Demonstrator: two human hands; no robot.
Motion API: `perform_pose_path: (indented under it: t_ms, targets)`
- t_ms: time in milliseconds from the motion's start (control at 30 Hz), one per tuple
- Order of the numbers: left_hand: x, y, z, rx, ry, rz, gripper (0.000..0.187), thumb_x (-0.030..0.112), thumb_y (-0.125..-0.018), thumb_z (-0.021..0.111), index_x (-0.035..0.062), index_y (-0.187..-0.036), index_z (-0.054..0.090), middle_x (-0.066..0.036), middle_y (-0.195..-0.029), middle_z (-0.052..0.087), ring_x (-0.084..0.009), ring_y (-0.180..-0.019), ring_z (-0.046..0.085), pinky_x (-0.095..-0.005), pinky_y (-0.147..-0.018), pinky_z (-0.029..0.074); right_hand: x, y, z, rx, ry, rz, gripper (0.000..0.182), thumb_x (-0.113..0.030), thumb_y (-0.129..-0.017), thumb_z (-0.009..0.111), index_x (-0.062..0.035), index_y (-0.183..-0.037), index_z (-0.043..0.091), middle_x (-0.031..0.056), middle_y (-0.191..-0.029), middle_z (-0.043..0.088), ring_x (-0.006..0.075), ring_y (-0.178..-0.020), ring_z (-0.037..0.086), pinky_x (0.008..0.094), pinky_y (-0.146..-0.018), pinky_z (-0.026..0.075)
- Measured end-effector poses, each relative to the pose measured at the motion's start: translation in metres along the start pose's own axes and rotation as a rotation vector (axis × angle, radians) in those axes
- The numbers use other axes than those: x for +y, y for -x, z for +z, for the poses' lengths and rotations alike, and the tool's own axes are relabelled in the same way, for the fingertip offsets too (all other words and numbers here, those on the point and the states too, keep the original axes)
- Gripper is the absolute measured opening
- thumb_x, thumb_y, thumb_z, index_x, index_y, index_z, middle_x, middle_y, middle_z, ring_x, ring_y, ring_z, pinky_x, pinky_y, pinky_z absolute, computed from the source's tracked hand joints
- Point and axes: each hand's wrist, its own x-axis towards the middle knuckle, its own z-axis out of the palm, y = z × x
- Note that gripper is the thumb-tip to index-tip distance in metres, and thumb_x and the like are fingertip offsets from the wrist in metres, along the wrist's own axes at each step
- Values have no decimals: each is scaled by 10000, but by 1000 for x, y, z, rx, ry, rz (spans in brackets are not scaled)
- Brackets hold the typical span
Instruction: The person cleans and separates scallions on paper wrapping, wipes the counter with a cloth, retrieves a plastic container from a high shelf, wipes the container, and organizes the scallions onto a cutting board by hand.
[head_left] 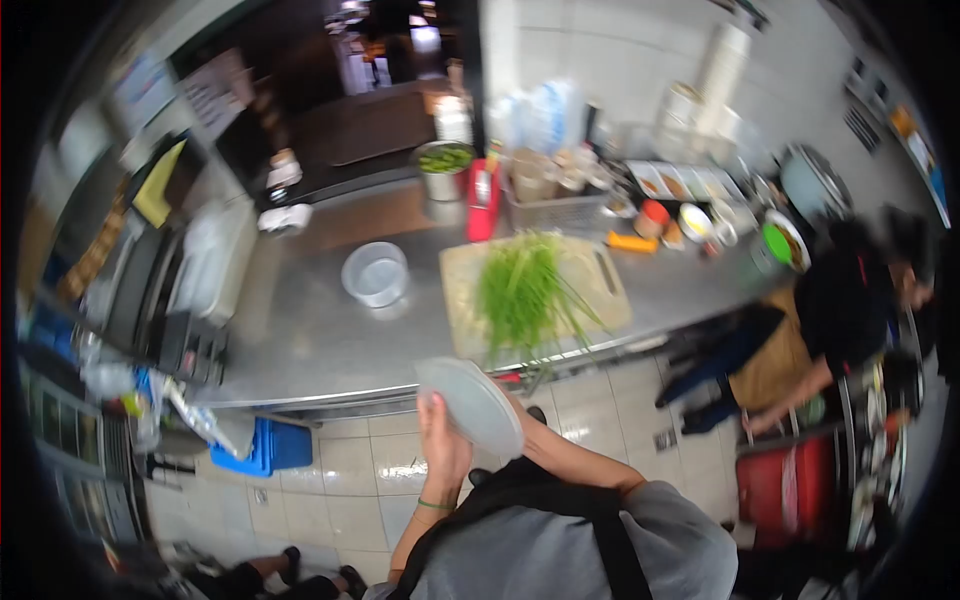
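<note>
My left hand [443,445], with a green band at the wrist, is closed on the edge of a round translucent plastic lid [472,408]. The lid is tilted in front of my body, just off the counter's front edge. My right forearm [575,450] reaches behind the lid, which hides the right hand and its fingers. Beyond the lid, a bunch of long green chives or scallions [530,285] lies on a pale cutting board [458,300], some ends hanging past the board's front. A clear round plastic tub [375,275] stands uncovered left of the board.
Behind the board are a metal pot of chopped greens [444,172], a red box-like item [483,205] and a basket of containers [555,212]. Seasoning trays [690,182] stand farther right. A co-worker [815,300] bends near a red bin [785,485]. A blue bin [265,447] stands at the lower left.
</note>
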Motion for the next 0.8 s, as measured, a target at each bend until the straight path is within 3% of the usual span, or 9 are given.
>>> perform_pose_path:
  t_ms: [33,167,367,400,433,567,633,700,800]
  targets:
    - [-1,-5,16,57,60,-19,346,173,-926,478,50,-1243,413,-88,-1213,495,-195,-1128,461,-372,-962,377,2,9,6,48,49,-76,387,-114,-883,511,-81,-1258,426,68,-1223,504,168,-1108,499,325,-964,404]
    - [-19,-43,28,-252,-47,-102,202,152,-925,479,71,-1109,487,-61,-1096,556,-163,-1028,521,-313,-891,428,-32,46,-6,137,158,-258,454,-187,-849,571,-98,-1269,424,59,-1230,498,169,-1094,510,338,-945,420]
    - [-107,-90,57,-328,-95,-515,219,148,-926,471,108,-1141,464,-127,-1134,538,-273,-1031,551,-419,-858,476,-171,121,-111,259,94,-643,402,-300,-854,542,-76,-1182,484,67,-1094,574,195,-923,578,361,-810,490]
    - [-124,-103,76,-355,-73,-527,211,142,-927,468,112,-1136,463,-138,-1134,537,-283,-1024,556,-424,-846,483,-199,117,-98,611,130,-750,369,-315,-875,499,-96,-1172,511,76,-1092,582,209,-877,581,379,-775,493]
    - [-145,-117,95,-331,-56,-546,223,143,-926,470,98,-1143,442,-158,-1127,538,-284,-1021,558,-412,-844,485,-228,114,-94,726,120,-804,352,-326,-897,459,-100,-1156,533,72,-1101,583,215,-884,580,385,-775,489]
    - [-211,-171,180,-396,3,-587,239,164,-922,479,96,-1140,411,-142,-1062,568,-244,-998,575,-377,-817,498,-342,105,-200,708,521,-938,314,-165,-897,425,-77,-1188,502,56,-1070,576,172,-892,575,321,-750,500]
    - [-222,-191,193,-394,9,-557,271,176,-920,486,98,-1159,386,-137,-1060,568,-238,-995,579,-382,-820,497,-377,100,-253,1045,807,-839,441,-50,-840,364,-35,-1276,425,99,-1164,536,223,-966,568,317,-804,474]
    - [-205,-199,205,-381,63,-563,300,186,-918,492,102,-1176,364,-126,-1059,569,-232,-987,583,-392,-824,494,-381,93,-267,1406,1330,-843,513,-71,-823,434,-26,-1329,361,156,-1332,386,279,-1192,405,379,-1002,303]
    - [-142,-200,161,-331,185,-434,270,176,-924,474,93,-1177,437,-100,-1002,582,-203,-953,588,-340,-780,496,-354,72,-251,1355,1825,-955,543,-109,-822,524,-17,-1328,351,167,-1360,341,292,-1254,317,409,-1041,224]
